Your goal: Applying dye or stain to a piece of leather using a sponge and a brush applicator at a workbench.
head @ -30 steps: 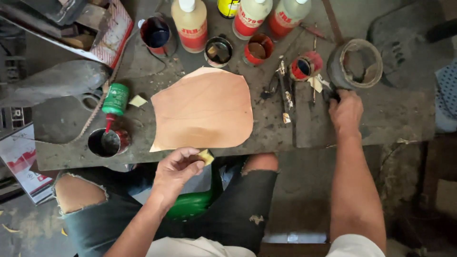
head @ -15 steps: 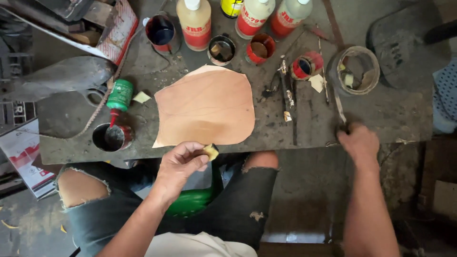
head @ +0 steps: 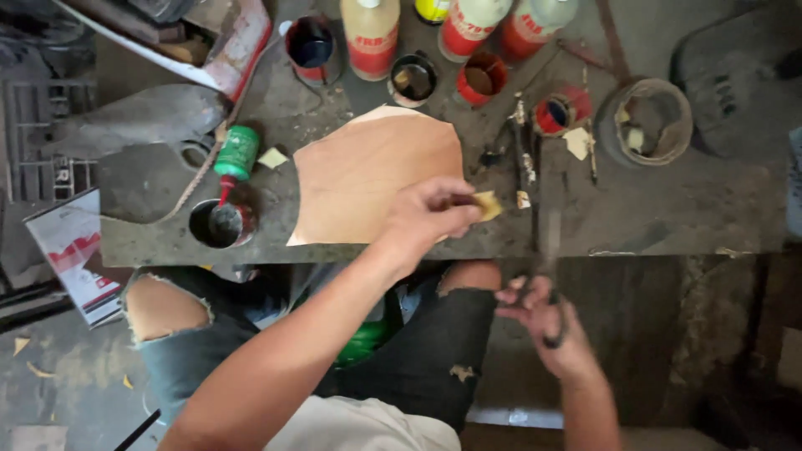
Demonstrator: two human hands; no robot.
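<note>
Tan leather (head: 376,179) lies flat on the dark, stained bench (head: 668,209) in front of you, with its near edge almost at the bench's front edge. Your left hand (head: 430,215) is over the right side of the leather, and its fingers are pinched shut on a small yellow sponge bit (head: 487,205) that sticks out past the leather's right edge. Your right hand (head: 543,321) is lower down, off the bench and near your knee, and it is curled around a thin dark tool (head: 551,284) that looks blurry, so you cannot tell just what kind it is. To the left of the leather a green bottle (head: 237,152) lies tipped over, and its red tip points at a small round cup (head: 215,224) with dark stuff in it. Along the back of the bench stand tall bottles with red labels (head: 372,38) and small open red tins (head: 480,81). To the right sits a round grey bowl (head: 647,121) with scraps in it. Thin sticks and tools (head: 522,154) lie just beside the right edge of the leather. Your knees in torn dark jeans (head: 434,351) show below the bench.
</note>
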